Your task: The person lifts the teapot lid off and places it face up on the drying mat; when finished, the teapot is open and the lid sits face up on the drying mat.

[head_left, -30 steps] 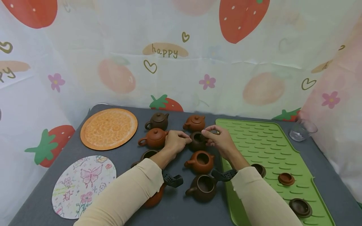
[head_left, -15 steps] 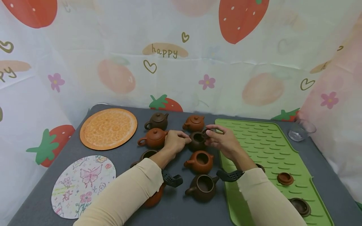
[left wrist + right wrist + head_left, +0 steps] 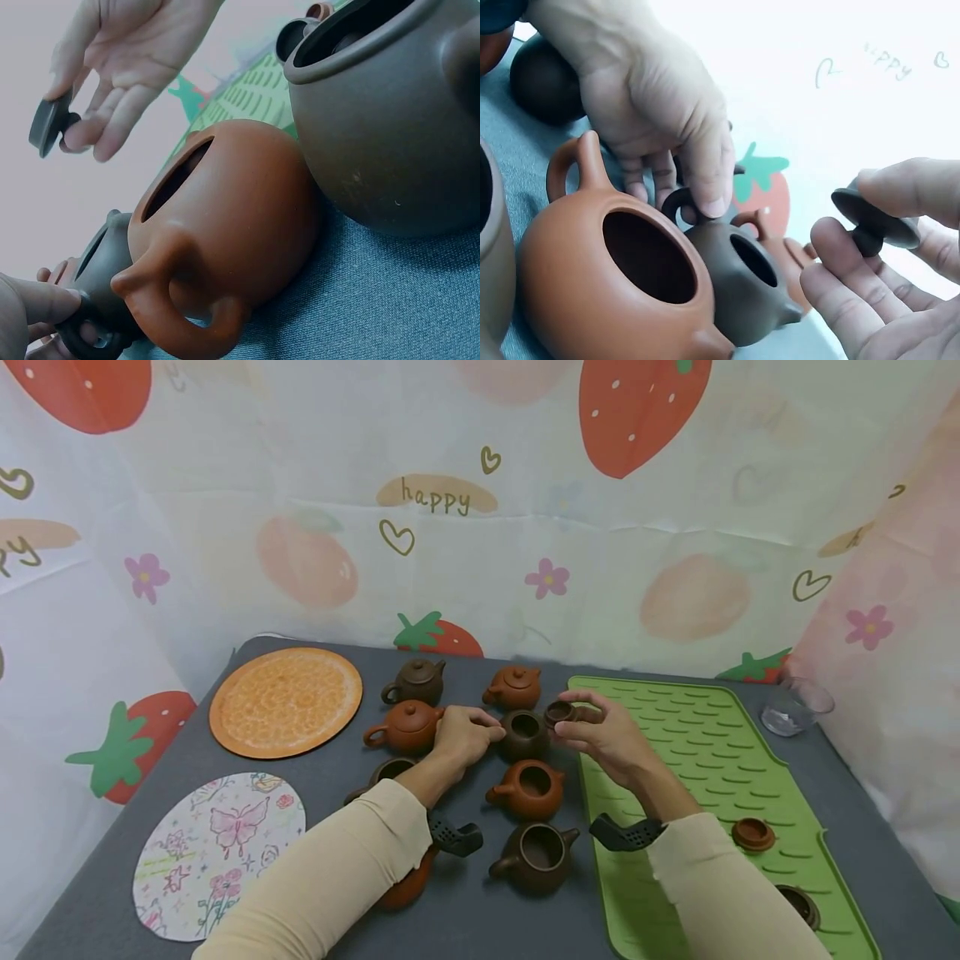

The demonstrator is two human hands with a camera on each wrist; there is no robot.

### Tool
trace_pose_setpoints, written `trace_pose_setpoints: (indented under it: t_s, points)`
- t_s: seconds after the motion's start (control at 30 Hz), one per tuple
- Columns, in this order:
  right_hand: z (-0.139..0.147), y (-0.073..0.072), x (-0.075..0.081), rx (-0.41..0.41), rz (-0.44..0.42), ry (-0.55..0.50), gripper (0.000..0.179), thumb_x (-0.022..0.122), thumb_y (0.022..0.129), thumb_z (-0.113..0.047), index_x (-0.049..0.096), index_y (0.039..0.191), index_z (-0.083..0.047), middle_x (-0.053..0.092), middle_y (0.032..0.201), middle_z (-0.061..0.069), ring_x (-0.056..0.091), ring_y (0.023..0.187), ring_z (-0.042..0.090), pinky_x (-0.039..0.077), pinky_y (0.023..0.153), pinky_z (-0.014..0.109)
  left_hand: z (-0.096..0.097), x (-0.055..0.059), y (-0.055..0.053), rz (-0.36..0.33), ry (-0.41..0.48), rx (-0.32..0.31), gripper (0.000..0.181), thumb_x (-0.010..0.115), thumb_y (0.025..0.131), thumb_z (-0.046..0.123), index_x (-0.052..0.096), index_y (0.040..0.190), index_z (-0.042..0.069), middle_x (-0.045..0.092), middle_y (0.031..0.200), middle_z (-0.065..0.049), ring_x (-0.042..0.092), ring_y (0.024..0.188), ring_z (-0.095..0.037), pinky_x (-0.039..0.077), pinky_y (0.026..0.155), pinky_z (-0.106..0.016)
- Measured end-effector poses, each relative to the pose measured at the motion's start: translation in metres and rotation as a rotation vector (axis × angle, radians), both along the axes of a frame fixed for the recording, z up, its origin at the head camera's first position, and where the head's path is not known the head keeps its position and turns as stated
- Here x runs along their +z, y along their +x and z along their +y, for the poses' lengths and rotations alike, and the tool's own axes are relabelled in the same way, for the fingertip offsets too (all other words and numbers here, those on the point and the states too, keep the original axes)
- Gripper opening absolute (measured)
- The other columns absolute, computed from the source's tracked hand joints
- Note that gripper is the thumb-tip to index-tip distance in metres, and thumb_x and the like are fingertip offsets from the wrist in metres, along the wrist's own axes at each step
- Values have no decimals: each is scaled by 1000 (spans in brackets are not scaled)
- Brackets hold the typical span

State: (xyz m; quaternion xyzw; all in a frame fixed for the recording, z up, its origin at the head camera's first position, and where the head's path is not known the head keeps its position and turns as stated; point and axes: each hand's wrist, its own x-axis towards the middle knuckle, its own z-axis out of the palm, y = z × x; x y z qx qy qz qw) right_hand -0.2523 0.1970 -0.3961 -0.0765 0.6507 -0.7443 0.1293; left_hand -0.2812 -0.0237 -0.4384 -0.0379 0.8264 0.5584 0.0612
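Observation:
In the head view my left hand (image 3: 465, 739) is at the handle side of a small dark brown teapot (image 3: 523, 748), whose top is uncovered. The right wrist view shows that hand's thumb and fingers pinching the teapot's handle (image 3: 681, 204). Just right of the pot, my right hand (image 3: 613, 742) holds a small dark lid (image 3: 559, 713) between thumb and fingers, apart from the pot. Tilted on edge, the lid has its knob turned toward the fingers in the right wrist view. An open orange-brown teapot (image 3: 531, 792) stands nearer, with a larger open dark teapot (image 3: 538, 864) in front.
Lidded teapots stand behind and left, among them an orange one (image 3: 411, 728). On the green mat (image 3: 675, 718) at right lie an orange-brown lid (image 3: 753, 834) and a dark lid (image 3: 801, 906). Two round mats, orange (image 3: 285, 702) and drawn-on (image 3: 221, 860), lie left. A clear glass (image 3: 795, 706) stands far right.
My right hand has moved slightly right, away from the dark teapot's opening, and the lid in it has turned into clearer view. The left hand stays at the handle.

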Motion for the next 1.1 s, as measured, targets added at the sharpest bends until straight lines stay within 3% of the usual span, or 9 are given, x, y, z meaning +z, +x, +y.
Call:
trace_pose_setpoints:
  t_s: [0.27, 0.5, 0.7, 1.1]
  points:
    - [15, 11, 9, 25, 99, 179, 48, 65, 90, 2, 45, 134, 1, 50, 114, 20, 60, 103, 27, 50, 85, 36, -1, 0, 1, -9, 6, 2, 9, 76, 85, 17, 74, 77, 17, 62, 89, -3, 55, 79, -24, 46, 64, -36]
    - [28, 21, 15, 18, 165, 311, 47, 67, 90, -3, 47, 132, 0, 50, 125, 22, 60, 103, 25, 50, 84, 35, -1, -1, 0, -1, 1, 5, 9, 76, 85, 17, 74, 76, 17, 62, 88, -3, 55, 80, -24, 46, 64, -36]
    - [41, 30, 23, 10, 212, 353, 49, 67, 90, -3, 43, 133, 4, 46, 133, 22, 62, 100, 23, 51, 82, 35, -1, -1, 0, 1, -4, -2, 9, 76, 85, 17, 74, 77, 17, 63, 86, -3, 55, 78, -24, 46, 63, -36]
    - [73, 46, 33, -34, 270, 416, 44, 66, 91, -3, 44, 129, 2, 49, 127, 18, 62, 101, 19, 52, 80, 32, -1, 0, -1, 18, -10, -13, 8, 75, 86, 17, 75, 77, 16, 63, 86, -2, 54, 79, -23, 45, 63, -35]
